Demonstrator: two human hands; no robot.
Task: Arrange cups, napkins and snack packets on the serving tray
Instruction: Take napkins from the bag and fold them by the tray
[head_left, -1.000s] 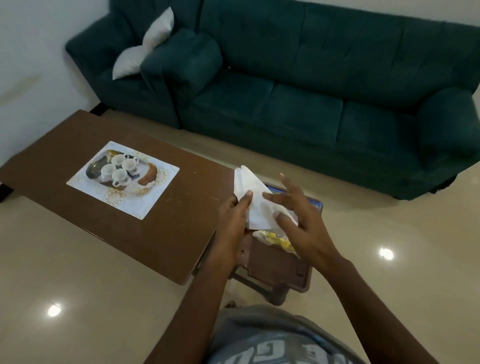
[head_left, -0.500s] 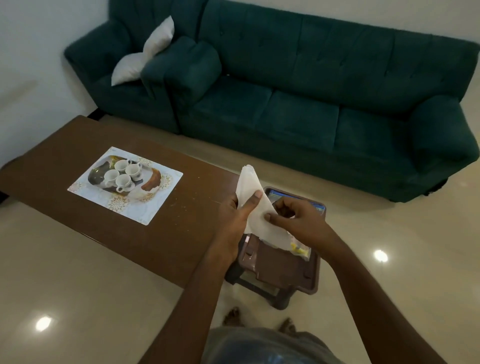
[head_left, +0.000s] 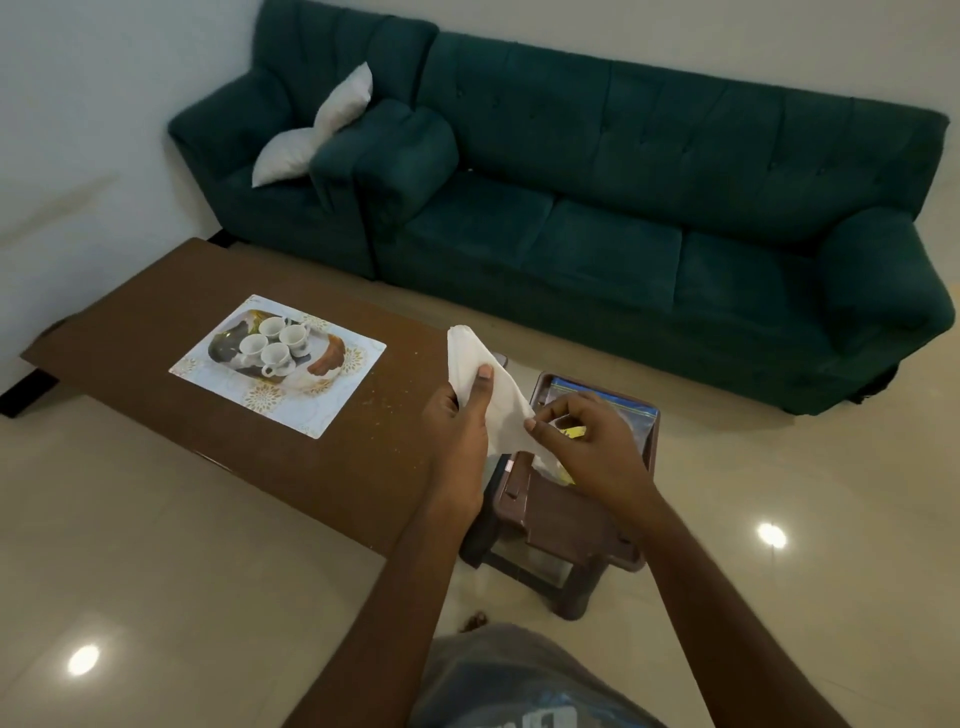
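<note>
Already four cups stand on the tray, which lies on the surface. The left hand and the right hand both pinch a white napkin in the air, to the right of the tray. Snack packets lie on a stool further right; I judge that napkins and packets are not yet placed.

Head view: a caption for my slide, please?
Left hand and right hand hold a white napkin; four cups sit on the tray.

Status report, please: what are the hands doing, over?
Left hand and right hand pinch napkin over stool. Four cups on tray; napkin not yet. No obstruction seen.
</note>
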